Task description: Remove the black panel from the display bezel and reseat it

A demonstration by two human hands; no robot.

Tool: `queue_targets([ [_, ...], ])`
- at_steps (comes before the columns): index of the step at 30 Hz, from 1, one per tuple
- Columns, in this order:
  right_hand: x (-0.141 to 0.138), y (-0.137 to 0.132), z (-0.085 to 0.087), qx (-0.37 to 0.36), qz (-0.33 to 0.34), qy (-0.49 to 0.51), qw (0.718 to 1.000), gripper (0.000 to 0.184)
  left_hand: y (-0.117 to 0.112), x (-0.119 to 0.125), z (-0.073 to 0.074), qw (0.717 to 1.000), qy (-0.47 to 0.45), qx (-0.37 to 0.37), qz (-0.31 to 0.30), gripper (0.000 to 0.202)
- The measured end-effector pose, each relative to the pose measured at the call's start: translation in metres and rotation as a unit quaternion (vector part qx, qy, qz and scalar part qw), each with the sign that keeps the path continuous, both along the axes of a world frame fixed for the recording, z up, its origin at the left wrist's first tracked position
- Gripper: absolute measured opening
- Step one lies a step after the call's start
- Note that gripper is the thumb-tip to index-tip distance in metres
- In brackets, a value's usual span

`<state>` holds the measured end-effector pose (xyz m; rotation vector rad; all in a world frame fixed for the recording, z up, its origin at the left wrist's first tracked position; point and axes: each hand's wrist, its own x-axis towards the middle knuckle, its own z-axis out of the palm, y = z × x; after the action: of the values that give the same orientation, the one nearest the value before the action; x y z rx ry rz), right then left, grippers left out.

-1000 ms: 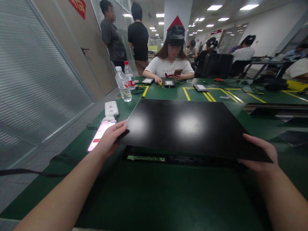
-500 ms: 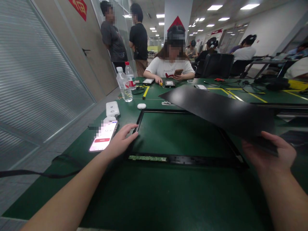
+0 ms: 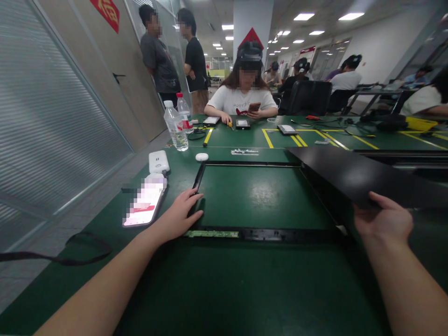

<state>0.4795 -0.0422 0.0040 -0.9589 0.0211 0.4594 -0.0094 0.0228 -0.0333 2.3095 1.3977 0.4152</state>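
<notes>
Panel farther right than 0.5 s ago

Lit office; 2 people standing. Green tabletop carries black frame. Panel raised at frame's right, right hand gripping it. Left hand: fingers spread at frame's left side.

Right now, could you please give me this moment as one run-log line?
left hand: open, at left side of black frame | right hand: holding black panel by near edge | black frame: on green table
</notes>
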Motion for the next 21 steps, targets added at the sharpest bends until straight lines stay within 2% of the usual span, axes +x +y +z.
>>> queue_targets([
  [3, -0.007, -0.002, 0.008, -0.023, 0.006, 0.042, 0.999, 0.028, 0.001, -0.002, -0.002, 1.0, 0.01, -0.002, 0.0, 0.072],
  [7, -0.008, -0.003, 0.011, -0.044, 0.023, 0.086, 0.995, 0.035, 0.002, -0.003, -0.004, 1.0, 0.012, -0.003, -0.002, 0.072],
  [15, 0.003, 0.0, -0.003, -0.116, 0.049, 0.138, 0.982, 0.036, 0.003, -0.003, -0.003, 1.0, 0.012, 0.008, 0.001, 0.065],
  [21, 0.008, 0.0, -0.009, -0.12, 0.061, 0.156, 0.979, 0.035, 0.002, -0.003, -0.003, 1.0, -0.009, -0.007, 0.007, 0.06],
])
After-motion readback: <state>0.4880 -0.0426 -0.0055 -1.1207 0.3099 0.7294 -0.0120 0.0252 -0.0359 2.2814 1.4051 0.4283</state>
